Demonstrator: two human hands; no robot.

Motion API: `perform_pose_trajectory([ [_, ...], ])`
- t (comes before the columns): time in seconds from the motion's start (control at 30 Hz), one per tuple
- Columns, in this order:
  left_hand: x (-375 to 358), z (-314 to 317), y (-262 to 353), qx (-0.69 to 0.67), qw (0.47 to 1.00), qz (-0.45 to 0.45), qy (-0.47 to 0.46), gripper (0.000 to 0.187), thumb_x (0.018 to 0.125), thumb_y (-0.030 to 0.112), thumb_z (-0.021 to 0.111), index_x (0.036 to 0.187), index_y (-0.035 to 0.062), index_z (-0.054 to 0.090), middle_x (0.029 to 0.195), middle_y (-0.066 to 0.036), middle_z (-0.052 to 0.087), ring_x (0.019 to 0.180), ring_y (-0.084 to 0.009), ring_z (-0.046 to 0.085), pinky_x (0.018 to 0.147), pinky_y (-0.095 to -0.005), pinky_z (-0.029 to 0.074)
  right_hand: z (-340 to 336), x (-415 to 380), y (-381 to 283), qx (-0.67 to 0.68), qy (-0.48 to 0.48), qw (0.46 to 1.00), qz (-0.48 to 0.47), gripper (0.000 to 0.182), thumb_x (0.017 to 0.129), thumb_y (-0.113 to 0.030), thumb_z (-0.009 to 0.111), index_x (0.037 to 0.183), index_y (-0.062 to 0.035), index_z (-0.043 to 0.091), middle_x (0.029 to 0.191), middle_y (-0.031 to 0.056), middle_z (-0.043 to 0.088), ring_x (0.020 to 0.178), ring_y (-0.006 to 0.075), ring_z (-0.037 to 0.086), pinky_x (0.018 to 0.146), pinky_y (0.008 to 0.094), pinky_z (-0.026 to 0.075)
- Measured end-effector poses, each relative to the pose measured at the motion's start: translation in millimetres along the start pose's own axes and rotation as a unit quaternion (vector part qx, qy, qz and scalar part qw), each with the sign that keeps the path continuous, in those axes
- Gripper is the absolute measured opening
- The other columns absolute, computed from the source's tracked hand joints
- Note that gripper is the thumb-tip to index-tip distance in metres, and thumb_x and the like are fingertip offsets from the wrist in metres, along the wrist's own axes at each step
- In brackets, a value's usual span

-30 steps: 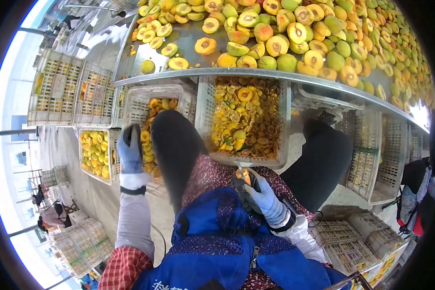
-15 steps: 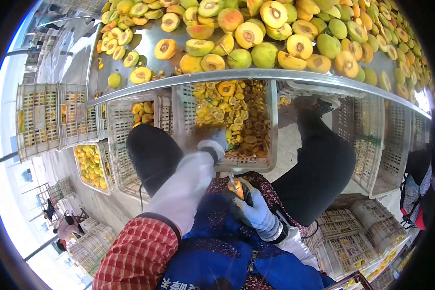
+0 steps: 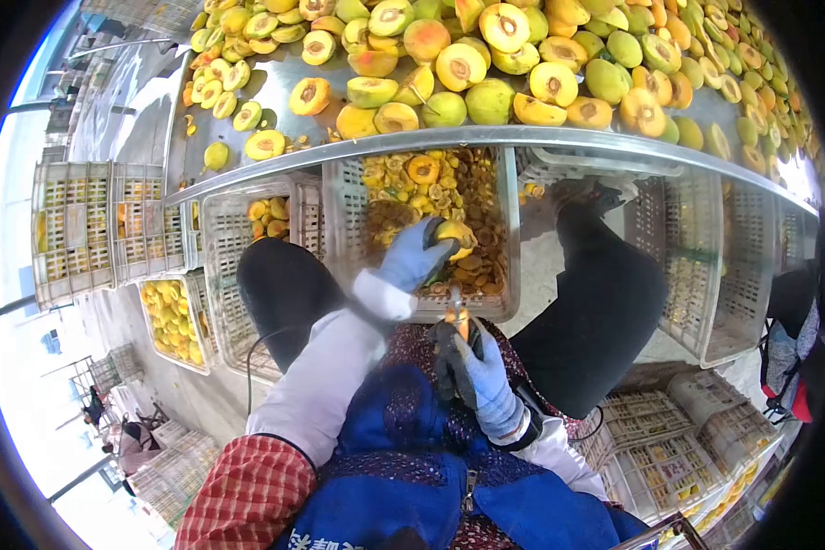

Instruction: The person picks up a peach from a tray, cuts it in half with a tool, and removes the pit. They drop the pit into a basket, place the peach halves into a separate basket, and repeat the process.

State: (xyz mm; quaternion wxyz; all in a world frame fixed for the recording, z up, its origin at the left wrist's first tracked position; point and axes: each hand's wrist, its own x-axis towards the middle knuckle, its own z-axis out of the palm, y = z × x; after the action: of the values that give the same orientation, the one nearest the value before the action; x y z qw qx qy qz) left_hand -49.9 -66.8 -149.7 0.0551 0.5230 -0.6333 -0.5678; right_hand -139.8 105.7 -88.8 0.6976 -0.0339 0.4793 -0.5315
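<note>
My left hand, in a blue-grey glove with dark fingertips, grips a yellow peach half above a plastic crate. Inside that crate lie yellow peach pieces and brown pits or scraps. Lower down, close to my lap, my right hand in a similar glove is wrapped round a small hand tool with an orange handle and a metal tip pointing up. The tip's exact shape is hard to make out. A gap separates the tool from the peach half.
Ahead, a metal table bears many whole and halved peaches. Its raised metal edge runs above the crate. More crates stand left and right, some holding fruit. My knees flank the middle crate.
My left hand has risen and shifted slightly right, and a peach half now shows in its fingers. My right hand still holds the tool, whose tip has turned more upright.
</note>
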Motion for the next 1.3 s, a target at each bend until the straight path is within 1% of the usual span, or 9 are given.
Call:
perform_pose_trajectory([
  [0.1, -27, -11, 9, -0.188, 0.981, 0.039, -0.019, 0.041, 0.078, 0.019, 0.066, 0.112, -0.0003, 0.052, 0.1, -0.015, 0.06, 0.091, -0.0142, 0.054, 0.081, -0.0264, 0.044, 5, 4, -10, 0.028, 0.091, 0.995, -0.008, 0.023, 0.091, -0.025, 0.05, 0.102, -0.0039, 0.051, 0.065, 0.0046, 0.052, 0.039, 0.0124, 0.046, 0.032, 0.0247, 0.036],
  [0.23, -64, -35, 25, 0.005, 0.997, 0.067, -0.038, 0.039, 0.081, 0.021, 0.064, 0.113, 0.0022, 0.051, 0.104, -0.01, 0.058, 0.092, -0.0148, 0.056, 0.078, -0.0279, 0.045, 11, -2, -34, 0.075, 0.146, 0.986, -0.005, 0.023, 0.09, -0.03, 0.052, 0.093, -0.0075, 0.053, 0.057, 0.0012, 0.048, 0.038, 0.0113, 0.045, 0.031, 0.023, 0.035],
  [0.33, -74, -41, 20, 0.526, 0.842, -0.008, -0.117, 0.063, 0.074, 0.041, 0.064, 0.126, 0.0134, 0.041, 0.116, -0.015, 0.049, 0.109, -0.0299, 0.051, 0.087, -0.0419, 0.043, 7, -5, -24, 0.062, 0.087, 0.994, -0.018, 0.022, 0.09, -0.03, 0.053, 0.094, -0.0086, 0.054, 0.058, 0.0009, 0.048, 0.039, 0.0113, 0.045, 0.031, 0.023, 0.035],
  [0.5, -73, -50, 54, 0.481, 0.874, 0.066, 0.015, 0.057, 0.075, 0.04, 0.064, 0.121, 0.0119, 0.046, 0.114, -0.013, 0.053, 0.104, -0.0286, 0.054, 0.085, -0.0398, 0.045, 10, -8, -20, 0.07, 0.081, 0.994, 0.011, 0.021, 0.09, -0.029, 0.053, 0.097, -0.0092, 0.053, 0.059, 0.0012, 0.048, 0.04, 0.0121, 0.046, 0.032, 0.0248, 0.037],
  [0.67, -48, -92, 102, 0.055, 0.918, 0.278, 0.277, 0.026, 0.075, 0.013, 0.069, 0.098, 0.0044, 0.061, 0.086, -0.011, 0.064, 0.078, -0.0228, 0.063, 0.069, -0.0299, 0.049, 8, 1, -14, 0.035, 0.058, 0.996, -0.054, 0.024, 0.09, -0.026, 0.053, 0.105, -0.007, 0.051, 0.064, 0.0026, 0.049, 0.043, 0.0117, 0.047, 0.036, 0.0236, 0.038],
  [0.93, 107, -131, 97, 0.303, 0.897, 0.142, 0.289, 0.057, 0.074, 0.034, 0.067, 0.123, 0.012, 0.048, 0.11, -0.02, 0.054, 0.1, -0.0398, 0.051, 0.083, -0.0427, 0.043, 21, 8, -35, 0.054, 0.083, 0.994, 0.05, 0.023, 0.091, -0.025, 0.052, 0.106, -0.007, 0.051, 0.065, 0.0019, 0.05, 0.046, 0.011, 0.046, 0.039, 0.0227, 0.039],
  [1.03, 38, -60, 132, 0.281, 0.75, 0.387, 0.456, 0.056, 0.071, 0.024, 0.07, 0.117, 0.0016, 0.047, 0.108, -0.025, 0.049, 0.098, -0.0407, 0.049, 0.082, -0.0479, 0.041, 8, 13, -27, 0.048, 0.079, 0.996, 0.011, 0.023, 0.091, -0.025, 0.052, 0.106, -0.0074, 0.051, 0.065, 0.0019, 0.049, 0.045, 0.0113, 0.046, 0.039, 0.0235, 0.039],
  [1.17, 7, 39, 31, 0.305, 0.901, 0.289, 0.109, 0.027, 0.078, 0.025, 0.056, 0.098, 0.0072, 0.054, 0.098, -0.016, 0.052, 0.082, -0.032, 0.053, 0.071, -0.0446, 0.043, -2, 15, -19, 0.096, 0.088, 0.991, 0.002, 0.025, 0.092, -0.025, 0.05, 0.106, -0.0049, 0.052, 0.063, 0.0027, 0.049, 0.044, 0.012, 0.046, 0.038, 0.0246, 0.039],
  [1.3, 39, 117, -121, 0.388, 0.872, 0.266, -0.13, 0.026, 0.081, 0.018, 0.051, 0.102, 0.0031, 0.055, 0.09, -0.014, 0.058, 0.083, -0.0295, 0.056, 0.068, -0.0437, 0.045, -5, 18, -7, 0.06, 0.092, 0.994, 0.028, 0.026, 0.093, -0.024, 0.048, 0.106, -0.0023, 0.051, 0.063, 0.0039, 0.051, 0.044, 0.0131, 0.048, 0.038, 0.0251, 0.04],
])
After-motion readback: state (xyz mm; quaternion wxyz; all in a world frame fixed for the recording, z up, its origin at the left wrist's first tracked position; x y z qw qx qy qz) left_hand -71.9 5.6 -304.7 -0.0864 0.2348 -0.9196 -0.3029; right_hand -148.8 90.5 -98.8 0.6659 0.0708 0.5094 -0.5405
